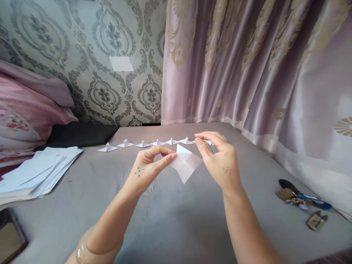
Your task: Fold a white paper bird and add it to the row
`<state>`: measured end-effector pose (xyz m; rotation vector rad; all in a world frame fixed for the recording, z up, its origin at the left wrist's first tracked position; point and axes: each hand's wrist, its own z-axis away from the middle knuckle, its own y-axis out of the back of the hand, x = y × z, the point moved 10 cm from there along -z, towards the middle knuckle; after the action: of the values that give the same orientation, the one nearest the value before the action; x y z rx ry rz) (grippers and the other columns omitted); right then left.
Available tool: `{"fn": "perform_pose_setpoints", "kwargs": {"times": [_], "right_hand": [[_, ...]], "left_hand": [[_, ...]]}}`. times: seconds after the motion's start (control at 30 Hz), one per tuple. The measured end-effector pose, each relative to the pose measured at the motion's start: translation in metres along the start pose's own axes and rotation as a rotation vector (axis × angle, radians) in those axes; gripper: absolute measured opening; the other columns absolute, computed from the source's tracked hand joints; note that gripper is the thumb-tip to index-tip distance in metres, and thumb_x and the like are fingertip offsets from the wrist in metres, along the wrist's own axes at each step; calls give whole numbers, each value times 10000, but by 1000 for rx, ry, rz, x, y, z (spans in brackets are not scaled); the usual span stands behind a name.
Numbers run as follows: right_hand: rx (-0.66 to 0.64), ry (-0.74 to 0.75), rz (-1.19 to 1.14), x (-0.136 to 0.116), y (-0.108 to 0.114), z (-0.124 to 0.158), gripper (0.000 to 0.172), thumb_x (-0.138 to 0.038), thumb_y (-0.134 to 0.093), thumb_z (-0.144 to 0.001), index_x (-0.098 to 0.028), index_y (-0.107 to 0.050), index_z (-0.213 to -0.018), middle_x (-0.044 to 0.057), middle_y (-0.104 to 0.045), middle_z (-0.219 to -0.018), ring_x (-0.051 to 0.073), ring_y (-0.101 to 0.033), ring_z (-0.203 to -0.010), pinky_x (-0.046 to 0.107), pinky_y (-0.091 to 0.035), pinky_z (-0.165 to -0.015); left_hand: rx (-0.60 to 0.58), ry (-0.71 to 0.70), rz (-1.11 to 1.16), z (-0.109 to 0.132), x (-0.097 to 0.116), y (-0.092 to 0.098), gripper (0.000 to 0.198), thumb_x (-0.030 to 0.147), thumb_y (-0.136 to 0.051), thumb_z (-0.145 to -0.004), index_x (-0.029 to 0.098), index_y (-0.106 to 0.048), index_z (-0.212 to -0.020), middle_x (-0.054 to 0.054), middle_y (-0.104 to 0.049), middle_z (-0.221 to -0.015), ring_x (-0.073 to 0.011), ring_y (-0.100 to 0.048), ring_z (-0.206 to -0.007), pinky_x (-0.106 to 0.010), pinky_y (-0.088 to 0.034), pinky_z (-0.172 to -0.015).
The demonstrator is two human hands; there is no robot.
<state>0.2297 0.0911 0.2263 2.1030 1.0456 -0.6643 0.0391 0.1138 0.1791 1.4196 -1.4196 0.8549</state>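
A small folded white paper piece [185, 163] hangs in front of me, with a pointed lower corner and a raised flap on top. My left hand [150, 161] pinches its left edge between thumb and index finger. To the right of the paper is my right hand [221, 157], its thumb and index fingertips drawn together above the paper's right corner. Nothing shows between those fingertips. Behind both hands, several similar folded paper pieces [143, 144] stand in a row across the grey sheet [176, 227]; the right hand partly covers the row's right end.
Loose white paper sheets [41, 170] lie stacked at left, near a black flat item [79, 134] and pink floral bedding [24, 110]. A phone-like dark object [11, 233] is at lower left. At right lie a blue-and-black handled item [313, 201], keys and a small clear-sided object [316, 220].
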Motion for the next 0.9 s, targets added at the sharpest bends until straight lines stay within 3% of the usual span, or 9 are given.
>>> {"fn": "perform_pose_setpoints", "kwargs": {"times": [0.03, 0.13, 0.4, 0.9], "right_hand": [[36, 103, 76, -15, 5, 3, 122, -315, -598, -914, -271, -711, -901, 36, -710, -977, 219, -631, -989, 419, -455, -934], [-46, 248, 177, -39, -6, 14, 98, -259, -624, -902, -296, -713, -885, 11, -707, -895, 210, -636, -888, 426, -453, -898], [-77, 252, 160, -39, -22, 18, 92, -224, -657, -884, -293, -703, -925, 2, -711, -871, 205, -647, -874, 423, -448, -890], [-149, 287, 45, -44, -23, 17, 115, -211, -644, -890, -305, -709, -904, -14, -679, -817, 178, -624, -815, 402, -472, -847]], "left_hand": [[38, -38, -40, -2, 4, 3, 122, 318, -742, -790, 210, -713, -740, -15, -686, -765, -161, -607, -751, -310, -491, -750], [82, -164, -127, -5, 16, 2, 108, 319, -726, -810, 219, -722, -770, -16, -691, -772, -172, -593, -779, -335, -468, -795], [75, -388, -201, 2, 35, -6, 39, 234, -670, -871, 229, -700, -846, -15, -698, -830, -166, -591, -803, -347, -449, -794], [117, -411, -163, 7, 44, 4, 49, 202, -708, -835, 221, -667, -815, -13, -680, -792, -183, -589, -788, -379, -462, -808]]}}
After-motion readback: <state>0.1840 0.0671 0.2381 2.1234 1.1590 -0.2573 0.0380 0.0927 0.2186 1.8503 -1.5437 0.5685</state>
